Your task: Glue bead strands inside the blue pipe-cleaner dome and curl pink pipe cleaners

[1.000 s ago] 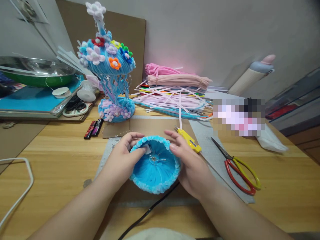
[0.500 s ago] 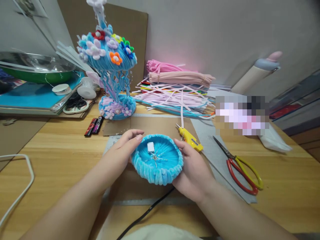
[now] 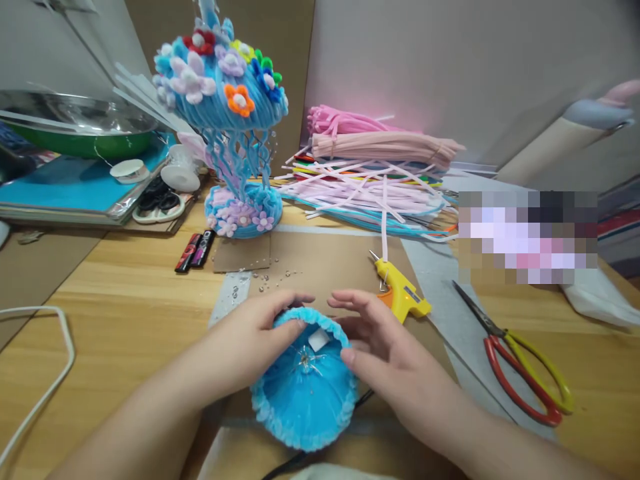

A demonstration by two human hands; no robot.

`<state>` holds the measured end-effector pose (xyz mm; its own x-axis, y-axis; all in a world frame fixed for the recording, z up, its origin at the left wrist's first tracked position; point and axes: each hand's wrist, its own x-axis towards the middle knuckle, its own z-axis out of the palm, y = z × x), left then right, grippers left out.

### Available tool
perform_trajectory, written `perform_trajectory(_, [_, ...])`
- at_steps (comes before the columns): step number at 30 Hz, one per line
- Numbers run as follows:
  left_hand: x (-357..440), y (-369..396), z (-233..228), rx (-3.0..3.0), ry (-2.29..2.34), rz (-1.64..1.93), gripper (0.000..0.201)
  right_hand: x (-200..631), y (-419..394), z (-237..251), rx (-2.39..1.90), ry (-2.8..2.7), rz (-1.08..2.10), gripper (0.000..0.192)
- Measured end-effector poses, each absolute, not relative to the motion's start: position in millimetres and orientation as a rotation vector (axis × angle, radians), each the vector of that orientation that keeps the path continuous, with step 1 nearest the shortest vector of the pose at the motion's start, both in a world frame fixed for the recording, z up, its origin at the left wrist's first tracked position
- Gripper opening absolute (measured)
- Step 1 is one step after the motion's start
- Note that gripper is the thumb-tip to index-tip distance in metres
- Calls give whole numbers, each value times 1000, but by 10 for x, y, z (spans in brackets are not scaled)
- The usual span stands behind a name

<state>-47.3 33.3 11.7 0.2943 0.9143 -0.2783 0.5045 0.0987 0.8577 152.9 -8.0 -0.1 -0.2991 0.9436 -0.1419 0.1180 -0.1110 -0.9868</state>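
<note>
A: What do the two hands hold?

B: Both grasp a blue chenille bowl (image 3: 303,390), tipped so its hollow faces the camera, low over the worktop (image 3: 120,300) near its front edge. The left hand (image 3: 255,337) clasps the upper left rim, thumb inside; the right hand (image 3: 385,350) clasps the right rim, fingers curled over the far edge.

A: What lies inside the bowl?

B: A small white block (image 3: 319,340) near the upper rim, and a knot of bare wire ends (image 3: 305,363) at the centre (where the strands meet).

A: And around it?

B: A yellow glue gun (image 3: 400,293) lies just beyond the right hand on a sheet of cardboard (image 3: 320,257). Red-and-yellow scissors (image 3: 520,360) lie well to the right. A finished blue mushroom-shaped model with flowers (image 3: 227,120) stands at the back left, beside a heap of pipe cleaners (image 3: 370,180). Clear beads (image 3: 265,277) are scattered beyond the left hand.
</note>
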Motion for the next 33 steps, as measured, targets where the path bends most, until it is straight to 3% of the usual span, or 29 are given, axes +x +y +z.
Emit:
perform_trajectory(4, [-451,279,142,1476,1359,616,43,1624,-62,-88,-1287,-1881,1051,42])
perform_trajectory(8, [-480,224,209,1438,1421,677,43,1688,-26,-122,-1306,-2081,818,37])
perform_trajectory(16, [-484,217,225,1583,1496,470,39,1661,35,-27,-1276,-2325,172,19])
perform_trajectory(33, [-435,239,122,1807,1489,380,29,1510,95,-73,-1397,-2436,182,12])
